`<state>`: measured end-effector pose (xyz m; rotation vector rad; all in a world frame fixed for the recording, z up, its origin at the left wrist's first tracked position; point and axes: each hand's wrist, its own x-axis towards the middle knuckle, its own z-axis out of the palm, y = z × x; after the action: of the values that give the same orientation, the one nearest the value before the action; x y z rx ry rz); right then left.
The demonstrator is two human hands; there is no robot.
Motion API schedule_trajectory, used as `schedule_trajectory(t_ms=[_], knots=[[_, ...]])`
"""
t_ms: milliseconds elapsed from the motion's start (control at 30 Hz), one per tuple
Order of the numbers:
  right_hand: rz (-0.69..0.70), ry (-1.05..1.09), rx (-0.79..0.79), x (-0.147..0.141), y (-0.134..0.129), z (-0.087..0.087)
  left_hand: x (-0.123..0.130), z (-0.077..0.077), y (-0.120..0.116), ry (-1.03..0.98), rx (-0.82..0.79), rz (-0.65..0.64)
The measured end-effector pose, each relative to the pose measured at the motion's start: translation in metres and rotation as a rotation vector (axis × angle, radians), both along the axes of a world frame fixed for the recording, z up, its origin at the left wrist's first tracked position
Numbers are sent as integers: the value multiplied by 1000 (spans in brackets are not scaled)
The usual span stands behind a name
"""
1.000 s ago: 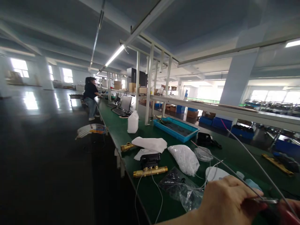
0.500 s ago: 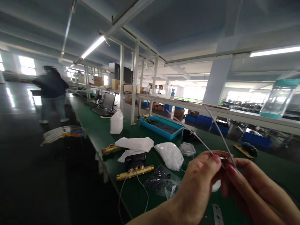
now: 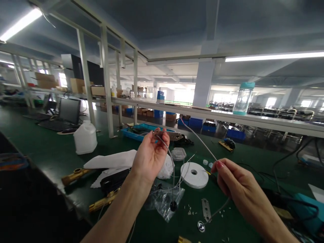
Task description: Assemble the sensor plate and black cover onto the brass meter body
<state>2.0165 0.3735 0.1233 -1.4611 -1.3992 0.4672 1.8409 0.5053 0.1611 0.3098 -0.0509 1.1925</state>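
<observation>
My left hand (image 3: pixel 149 160), palm up, has its fingers curled round a flat metal plate (image 3: pixel 173 136) with holes. A grey cable (image 3: pixel 171 162) drops from that hand to a round black piece (image 3: pixel 173 206) above the clear plastic bag (image 3: pixel 164 199). My right hand (image 3: pixel 234 180) pinches a second grey cable (image 3: pixel 199 140). One end of it rises up and left to a pinkish tip; the other runs down to a round shiny metal disc (image 3: pixel 201 226). Beside the disc lies another holed metal plate (image 3: pixel 206 209), with several tiny pale parts (image 3: pixel 190 212) scattered about.
A white roll of tape (image 3: pixel 194 180) and a small clear box (image 3: pixel 178 154) lie past the hands. Brass pipe fittings (image 3: pixel 75 176), white cloth (image 3: pixel 111 160) and a white jug (image 3: pixel 85 137) are at left. A blue tray (image 3: pixel 134 135) stands behind; a bottle (image 3: pixel 243 98) stands on the shelf.
The view has turned right. My hands, close together before with two cables between them, are now apart. The left has moved away leftward and shows a metal plate; the right keeps one cable.
</observation>
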Motion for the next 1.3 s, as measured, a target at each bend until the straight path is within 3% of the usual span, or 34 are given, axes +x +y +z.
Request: schedule_trajectory(t_ms=[267, 567, 800, 933, 1033, 1200, 1300], knots=[[72, -50, -113, 7, -9, -24, -11, 1, 14, -166, -64, -24], [72, -82, -117, 5, -7, -19, -9, -1, 12, -161, -50, -55], [90, 11, -47, -9, 0, -14, 5, -7, -4, -59, 15, -77], [138, 233, 140, -10, 9, -5, 22, -10, -21, 112, 117, -175], [226, 345, 179, -1, 17, 4, 35, -11, -30, 266, 242, -226], [168, 351, 197, 12, 18, 14, 47, -12, -35, 419, 479, -173], [201, 451, 215, 12, 15, 19, 53, -13, -34, 501, 639, -159]])
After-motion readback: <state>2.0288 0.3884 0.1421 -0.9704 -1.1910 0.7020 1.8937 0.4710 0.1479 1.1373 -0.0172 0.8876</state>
